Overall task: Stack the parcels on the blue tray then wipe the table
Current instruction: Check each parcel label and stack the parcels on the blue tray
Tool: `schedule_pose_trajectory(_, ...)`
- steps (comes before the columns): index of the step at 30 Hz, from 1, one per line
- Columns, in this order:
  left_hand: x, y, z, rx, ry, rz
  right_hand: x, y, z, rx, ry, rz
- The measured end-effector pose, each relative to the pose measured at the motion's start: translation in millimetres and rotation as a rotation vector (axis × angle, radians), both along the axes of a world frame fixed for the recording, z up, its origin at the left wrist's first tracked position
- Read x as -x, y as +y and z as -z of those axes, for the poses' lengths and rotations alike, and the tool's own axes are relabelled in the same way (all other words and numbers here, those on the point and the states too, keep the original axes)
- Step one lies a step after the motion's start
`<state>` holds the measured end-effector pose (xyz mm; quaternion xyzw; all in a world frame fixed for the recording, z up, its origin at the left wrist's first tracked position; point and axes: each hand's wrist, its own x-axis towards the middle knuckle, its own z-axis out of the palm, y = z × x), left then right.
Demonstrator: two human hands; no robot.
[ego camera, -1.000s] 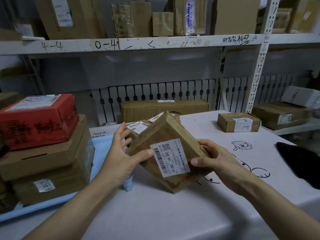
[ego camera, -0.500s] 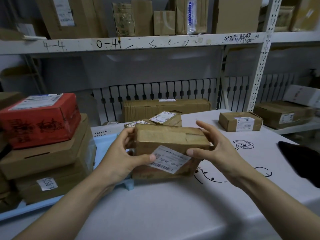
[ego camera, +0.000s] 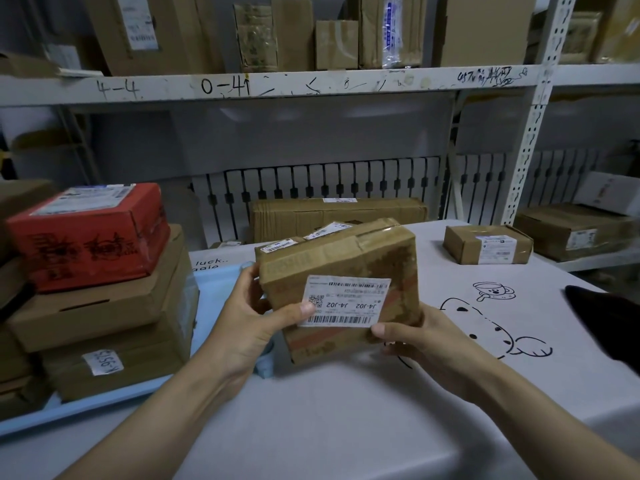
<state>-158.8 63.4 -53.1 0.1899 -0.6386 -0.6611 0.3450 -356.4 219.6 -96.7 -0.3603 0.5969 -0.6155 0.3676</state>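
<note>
I hold a taped brown parcel [ego camera: 346, 258] with a white barcode label above the table, its label facing me. My left hand [ego camera: 256, 320] grips its left side, thumb on the label. My right hand [ego camera: 419, 337] grips its lower right corner from beneath. The blue tray [ego camera: 214, 282] lies at the left and carries a stack of brown boxes [ego camera: 104, 323] topped by a red box [ego camera: 90, 233]. Behind the held parcel sit more labelled parcels [ego camera: 325, 232], mostly hidden. A small brown parcel [ego camera: 488, 244] rests on the white table [ego camera: 346, 410] at the back right.
A long brown carton [ego camera: 339, 213] stands behind the table against the shelving. A black cloth [ego camera: 609, 323] lies at the table's right edge. Metal shelves [ego camera: 277, 84] with many boxes run above; another box [ego camera: 575, 230] rests on a low shelf at right.
The parcel was turned over in both hands: from tilted on a corner, to flat, to label upright facing me. My right hand shifted from its top edge down to its lower right corner.
</note>
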Motion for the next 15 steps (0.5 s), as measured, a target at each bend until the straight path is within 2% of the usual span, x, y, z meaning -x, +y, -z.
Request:
schedule_pose_trajectory(8,-4,0,1,0.04,-0.086,0.0,7,-2,2,0.1,-0.179,0.049)
schedule_pose_trajectory(12,-5,-9,1,0.167,-0.092,-0.028,8,-1,-6,0.169,-0.14,0.111)
schedule_pose_trajectory(15,-6,-13,-2,0.341,-0.193,-0.101,9,0,-12,0.204,-0.08,0.141)
